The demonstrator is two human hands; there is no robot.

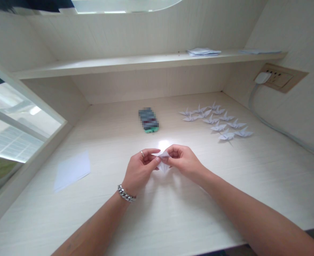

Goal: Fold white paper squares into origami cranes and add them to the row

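**Desk inventory, left to right; all places given from the folded paper figure (162,160) held at centre.**

Window pane (18,124): 1, far left of the figure, beyond the desk edge.
Blank white paper sheets (72,170): a small flat stack, left of the figure; sheet count cannot be told.
Left hand (140,170): 1, immediately left of the figure, its fingertips pinching the paper; wears 1 ring (142,154) and 1 chain bracelet (126,193).
Phone (148,120): 1, in a green case, beyond the figure and slightly left; its face is blurred.
Folded paper figure: 1, white, held above the pale wood-grain desk (173,213), near its middle.
Right hand (185,161): 1, immediately right of the figure, its fingertips pinching the paper from the other side. The hands are together, both clamped on the one piece.
Paper cranes (215,121): about 12, in loose rows, beyond and right of the figure.
Loose papers (203,52): 2 small piles on the shelf (93,67), far beyond the figure.
Wall socket panel (281,78): 1, far right, with 1 plug (262,77) and 1 grey cable (277,121).

Risk: too hard a pinch could crumple the figure's thin folds; a wide sweep of the right forearm could scatter the light cranes.
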